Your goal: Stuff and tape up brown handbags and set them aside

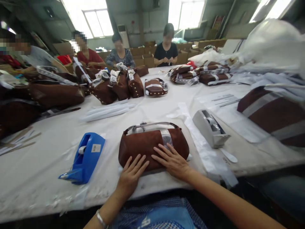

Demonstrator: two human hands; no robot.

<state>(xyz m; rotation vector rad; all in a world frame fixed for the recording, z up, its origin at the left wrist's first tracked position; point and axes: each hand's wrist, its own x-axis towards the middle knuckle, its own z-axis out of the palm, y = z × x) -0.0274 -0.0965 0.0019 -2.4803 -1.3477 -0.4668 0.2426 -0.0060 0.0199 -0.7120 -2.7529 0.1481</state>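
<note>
A brown handbag [140, 143] lies on the white-covered table right in front of me, its handle along the far side. A strip of clear wrapping [166, 137] crosses the bag right of its middle. My left hand [133, 175] rests with fingers spread on the bag's near left part. Flat on the near right part lies my right hand [172, 160], fingers apart, its fingertips by the clear strip. Neither hand grips anything. To the left stands a blue tape dispenser [91, 159]; a grey tape dispenser [209, 128] is at the right.
Wrapped brown bags [135, 84] crowd the table's far left, with more bags [186, 74] farther back. A large brown bag [274, 111] sits at right. White paper rolls [109, 113] lie left of centre. A white plastic piece [228, 156] is near the grey dispenser. Several people sit across the table.
</note>
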